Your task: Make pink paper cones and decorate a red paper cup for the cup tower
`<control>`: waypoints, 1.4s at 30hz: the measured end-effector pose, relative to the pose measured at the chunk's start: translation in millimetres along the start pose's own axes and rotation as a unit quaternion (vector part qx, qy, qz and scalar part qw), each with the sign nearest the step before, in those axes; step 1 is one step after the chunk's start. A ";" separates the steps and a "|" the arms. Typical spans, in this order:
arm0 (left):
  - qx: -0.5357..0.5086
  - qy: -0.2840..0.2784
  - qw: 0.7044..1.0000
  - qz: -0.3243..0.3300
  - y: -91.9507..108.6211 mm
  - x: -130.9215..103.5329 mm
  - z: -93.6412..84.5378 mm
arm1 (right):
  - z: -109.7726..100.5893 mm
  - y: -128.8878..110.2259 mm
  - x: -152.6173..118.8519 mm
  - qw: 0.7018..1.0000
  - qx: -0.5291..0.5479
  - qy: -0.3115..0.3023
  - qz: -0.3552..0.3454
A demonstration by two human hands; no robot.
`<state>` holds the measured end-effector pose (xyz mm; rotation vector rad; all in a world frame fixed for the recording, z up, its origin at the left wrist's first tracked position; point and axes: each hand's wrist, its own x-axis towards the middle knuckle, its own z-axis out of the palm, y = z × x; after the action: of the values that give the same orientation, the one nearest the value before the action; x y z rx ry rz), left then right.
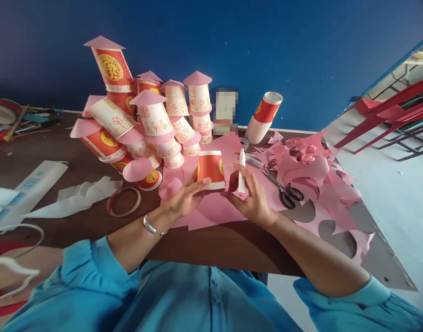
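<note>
My left hand [188, 196] grips a red paper cup [210, 168] with gold print, its white rim facing down. Between the thumb and fingers of my right hand [250, 196] is a white marker [242, 170] with a red end pointing down. The marker stands just to the right of the cup, apart from it. Beneath both hands lie sheets of pink paper [211, 214]. To the left, paper cups with pink cone tops [149, 113] are piled in towers, several of them drawn with red flowers and windows.
Black-handled scissors [290, 196] lie right of my right hand among pink paper scraps [322, 184]. A stack of nested cups [258, 129] leans near the blue wall [301, 60]. A roll of tape [123, 201] and crumpled white paper [76, 196] rest at left. Red chairs [387, 113] stand beyond the table's right edge.
</note>
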<state>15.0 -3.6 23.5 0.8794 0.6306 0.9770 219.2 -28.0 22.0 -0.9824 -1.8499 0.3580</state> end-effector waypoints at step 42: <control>0.137 -0.098 0.986 -0.016 -3.1 7.5 -5.9 | -12.9 -22.9 2.9 0.995 0.047 0.046 -0.069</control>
<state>14.9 4.3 17.2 1.1894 0.6178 0.7729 218.9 -42.5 44.2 -0.7899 -1.7903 0.3075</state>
